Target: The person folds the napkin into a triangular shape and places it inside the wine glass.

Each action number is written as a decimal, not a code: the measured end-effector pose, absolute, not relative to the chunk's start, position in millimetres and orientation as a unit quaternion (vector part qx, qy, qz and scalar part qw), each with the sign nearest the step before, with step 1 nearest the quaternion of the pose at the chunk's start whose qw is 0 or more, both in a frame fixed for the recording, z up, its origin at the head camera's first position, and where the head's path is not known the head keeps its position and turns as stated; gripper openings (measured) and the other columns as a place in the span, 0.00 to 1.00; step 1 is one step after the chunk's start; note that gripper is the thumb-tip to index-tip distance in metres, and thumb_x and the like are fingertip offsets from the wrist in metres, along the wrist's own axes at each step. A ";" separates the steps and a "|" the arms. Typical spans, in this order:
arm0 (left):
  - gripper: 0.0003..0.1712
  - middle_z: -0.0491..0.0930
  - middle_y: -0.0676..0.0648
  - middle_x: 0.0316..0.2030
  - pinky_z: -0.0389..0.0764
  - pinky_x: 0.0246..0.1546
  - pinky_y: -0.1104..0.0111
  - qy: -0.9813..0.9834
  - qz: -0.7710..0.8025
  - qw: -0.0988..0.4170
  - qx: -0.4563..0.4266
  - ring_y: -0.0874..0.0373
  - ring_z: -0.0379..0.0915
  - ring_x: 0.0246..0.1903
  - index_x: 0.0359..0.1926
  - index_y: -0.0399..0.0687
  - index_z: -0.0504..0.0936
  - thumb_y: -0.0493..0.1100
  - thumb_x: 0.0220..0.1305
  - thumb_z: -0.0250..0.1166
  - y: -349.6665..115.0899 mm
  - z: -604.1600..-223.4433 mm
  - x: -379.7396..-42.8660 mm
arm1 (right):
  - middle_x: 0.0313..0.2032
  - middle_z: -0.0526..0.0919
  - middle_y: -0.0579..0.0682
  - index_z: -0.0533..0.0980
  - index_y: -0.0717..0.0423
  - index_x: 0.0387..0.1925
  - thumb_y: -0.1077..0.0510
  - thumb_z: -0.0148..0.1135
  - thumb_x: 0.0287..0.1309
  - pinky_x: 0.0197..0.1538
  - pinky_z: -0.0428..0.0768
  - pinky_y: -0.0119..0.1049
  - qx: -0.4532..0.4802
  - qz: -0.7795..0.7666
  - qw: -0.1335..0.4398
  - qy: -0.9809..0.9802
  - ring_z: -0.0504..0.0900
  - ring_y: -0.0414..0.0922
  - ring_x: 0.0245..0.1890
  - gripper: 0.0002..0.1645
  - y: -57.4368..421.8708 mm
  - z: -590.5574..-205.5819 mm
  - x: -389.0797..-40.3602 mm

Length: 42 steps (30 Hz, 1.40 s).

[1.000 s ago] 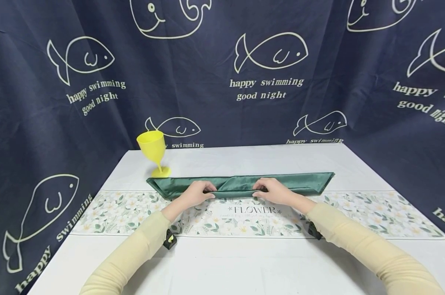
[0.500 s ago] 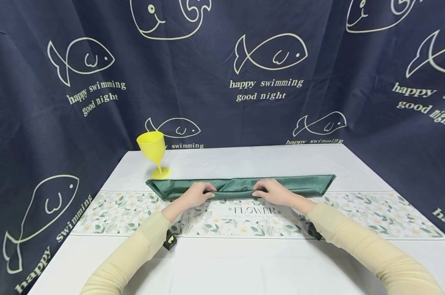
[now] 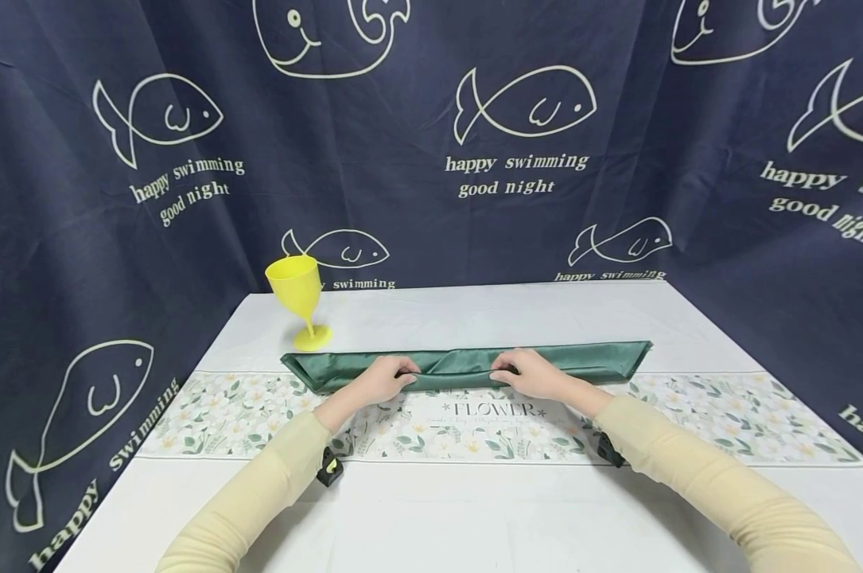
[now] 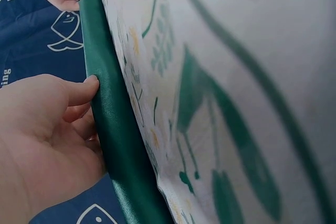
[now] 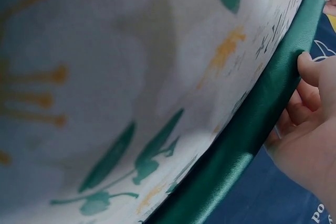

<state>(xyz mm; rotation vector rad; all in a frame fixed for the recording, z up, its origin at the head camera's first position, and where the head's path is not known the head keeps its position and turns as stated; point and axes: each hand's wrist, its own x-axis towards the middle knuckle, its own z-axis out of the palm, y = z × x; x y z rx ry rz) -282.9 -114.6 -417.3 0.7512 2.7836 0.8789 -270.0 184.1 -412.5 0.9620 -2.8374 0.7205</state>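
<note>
A long green satin cloth [image 3: 460, 380], folded into a strip with slanted ends, lies across the table in the head view. My left hand [image 3: 382, 379] pinches its near edge left of the middle, thumb on the front and fingers curled behind. Right of the middle, my right hand [image 3: 527, 372] grips the same edge in the same manner. Between the hands the edge forms a rounded roll. Both wrist views show the smooth roll up close, with the left thumb [image 4: 84, 92] and right thumb [image 5: 308, 69] against it. The fingertips behind the cloth are partly hidden.
A yellow plastic goblet [image 3: 297, 288] stands upright behind the cloth's left end, close to it. A flower-printed band [image 3: 467, 430] crosses the white table [image 3: 445, 509]. Dark blue fish-print curtains [image 3: 417, 95] enclose the table's back and sides.
The green cloth has shifted slightly toward me, leaving a small gap to the goblet's base. Its near roll looks a little fuller. Both hands keep their hold in nearly the same place.
</note>
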 end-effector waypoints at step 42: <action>0.10 0.78 0.44 0.41 0.77 0.48 0.62 0.915 0.289 0.031 0.281 0.51 0.75 0.46 0.43 0.41 0.77 0.27 0.65 0.54 -116.6 -415.1 -278.6 | 0.32 0.77 0.43 0.75 0.54 0.39 0.62 0.58 0.62 0.35 0.73 0.32 0.318 0.252 0.038 -0.913 0.69 0.36 0.28 0.04 182.0 -411.1 -267.3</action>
